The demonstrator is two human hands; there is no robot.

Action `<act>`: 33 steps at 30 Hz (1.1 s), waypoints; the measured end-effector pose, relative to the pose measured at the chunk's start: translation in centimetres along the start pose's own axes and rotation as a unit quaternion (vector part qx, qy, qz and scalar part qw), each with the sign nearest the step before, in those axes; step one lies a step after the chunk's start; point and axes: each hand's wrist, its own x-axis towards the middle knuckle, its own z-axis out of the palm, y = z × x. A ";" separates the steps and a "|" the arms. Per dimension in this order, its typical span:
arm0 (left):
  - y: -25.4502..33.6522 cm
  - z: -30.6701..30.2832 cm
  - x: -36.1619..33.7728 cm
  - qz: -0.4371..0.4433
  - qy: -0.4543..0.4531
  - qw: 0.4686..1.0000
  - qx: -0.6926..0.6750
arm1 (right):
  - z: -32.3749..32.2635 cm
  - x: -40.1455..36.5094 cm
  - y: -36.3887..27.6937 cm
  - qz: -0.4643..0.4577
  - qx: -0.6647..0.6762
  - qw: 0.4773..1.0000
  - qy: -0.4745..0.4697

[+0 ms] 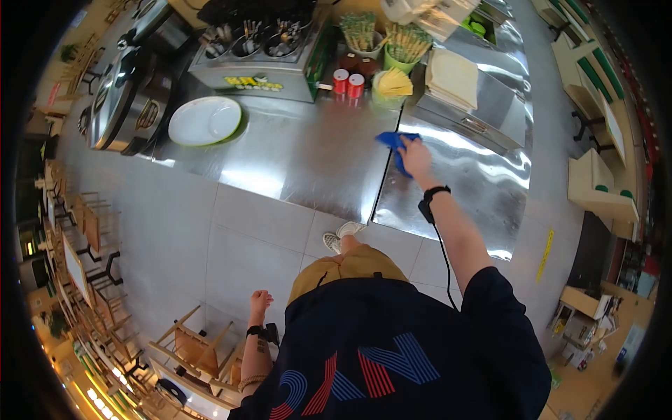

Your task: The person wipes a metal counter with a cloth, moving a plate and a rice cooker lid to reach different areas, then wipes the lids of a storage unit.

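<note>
My right hand (417,158) presses a blue cloth (400,143) onto the stainless steel counter (448,185), its fingers closed over the fabric. The cloth lies across the seam between two counter sections, part of it sticking out to the left of my fingers. My left hand (260,301) hangs low at my side, away from the counter, with its fingers curled and nothing visible in them. Just beyond the cloth stand a green cup of yellow paper napkins (393,85) and a metal box (476,119) topped with a stack of pale sheets (451,75).
An oval white dish (205,120) sits at the counter's left, near a large metal cooker (133,105). Farther back are a utensil station (259,66), two red-and-white cans (348,83) and containers of wrapped sticks (406,45). A wooden chair (196,348) stands behind me on the left.
</note>
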 end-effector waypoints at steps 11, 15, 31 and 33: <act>-4.3 1.2 -0.1 -0.056 -0.020 0.998 -0.024 | 0.9 -12.1 -8.5 -0.053 0.068 0.993 -0.085; -2.9 2.9 2.5 -0.026 -0.036 0.999 -0.025 | 0.1 -17.0 -9.2 -0.083 0.082 0.982 -0.145; 4.1 5.8 2.9 0.067 0.006 0.998 0.005 | -2.3 -6.3 4.8 0.123 0.052 0.991 -0.006; 3.1 7.4 1.1 0.024 0.011 1.000 -0.010 | -1.3 -4.2 5.7 0.056 0.080 0.995 0.020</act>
